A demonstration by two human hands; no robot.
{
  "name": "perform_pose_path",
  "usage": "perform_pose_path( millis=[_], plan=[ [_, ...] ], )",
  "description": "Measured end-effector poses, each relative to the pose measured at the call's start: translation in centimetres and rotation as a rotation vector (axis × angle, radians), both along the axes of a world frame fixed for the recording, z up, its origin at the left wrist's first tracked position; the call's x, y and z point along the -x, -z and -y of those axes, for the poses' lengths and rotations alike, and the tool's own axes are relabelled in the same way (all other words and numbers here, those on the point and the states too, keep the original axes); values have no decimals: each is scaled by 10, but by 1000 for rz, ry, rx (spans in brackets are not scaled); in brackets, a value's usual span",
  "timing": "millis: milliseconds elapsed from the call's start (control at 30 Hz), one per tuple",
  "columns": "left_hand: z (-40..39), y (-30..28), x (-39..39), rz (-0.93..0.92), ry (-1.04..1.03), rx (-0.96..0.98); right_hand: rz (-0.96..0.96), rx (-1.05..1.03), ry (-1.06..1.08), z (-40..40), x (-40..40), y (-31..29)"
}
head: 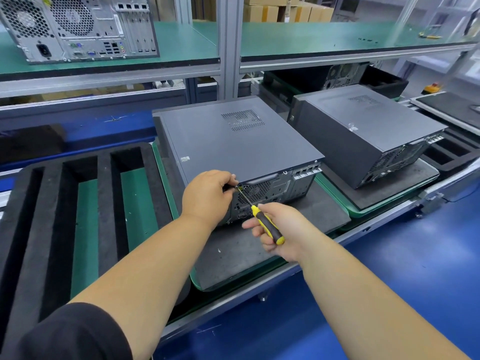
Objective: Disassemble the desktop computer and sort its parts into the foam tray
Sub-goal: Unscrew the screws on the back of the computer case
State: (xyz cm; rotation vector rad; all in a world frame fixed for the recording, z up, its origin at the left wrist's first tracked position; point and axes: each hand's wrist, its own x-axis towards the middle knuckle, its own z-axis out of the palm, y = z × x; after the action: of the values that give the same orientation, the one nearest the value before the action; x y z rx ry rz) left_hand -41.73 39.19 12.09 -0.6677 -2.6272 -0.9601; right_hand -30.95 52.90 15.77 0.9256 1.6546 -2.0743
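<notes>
Right hand (279, 229) wrapped round the yellow-black screwdriver (262, 216) handle, tip at the rear corner of the desktop computer (233, 149) lying on a grey pad, left hand (207, 194) pinching there — screw itself hidden — foam tray (31, 203) just left, second computer (363, 131) beyond.

Place: an electronics workshop or factory line, probably for computer teardown.
Near: a foam tray (104, 203) with cut slots on the conveyor's metal rail (363, 229).
Right: a second desktop tower (363, 131).
Far: aluminium-framed green shelves (181, 48), cardboard boxes (272, 11).
</notes>
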Motion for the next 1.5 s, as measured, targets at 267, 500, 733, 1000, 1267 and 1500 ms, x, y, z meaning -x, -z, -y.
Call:
perform_pose_path(
  millis=[267, 500, 733, 1000, 1267, 1500],
  plan=[
    [-1, 1, 0, -23, -19, 4, -14, 490, 36, 1, -5, 11],
    [-2, 2, 0, -23, -25, -11, -94, -1187, -371, 19, -2, 15],
    [2, -1, 1, 4, 23, 17, -118, -784, -187, 15, 1, 8],
    [8, -2, -43, 313, 64, -358, -4, 264, 2, -4, -13, 10],
    [-10, -4, -36, 1258, -112, -1008, -26, -203, -25, 14, -4, 13],
    [-26, -4, -26, 1242, -155, -1051, -108, -1341, -381, 27, -5, 16]
  ],
)
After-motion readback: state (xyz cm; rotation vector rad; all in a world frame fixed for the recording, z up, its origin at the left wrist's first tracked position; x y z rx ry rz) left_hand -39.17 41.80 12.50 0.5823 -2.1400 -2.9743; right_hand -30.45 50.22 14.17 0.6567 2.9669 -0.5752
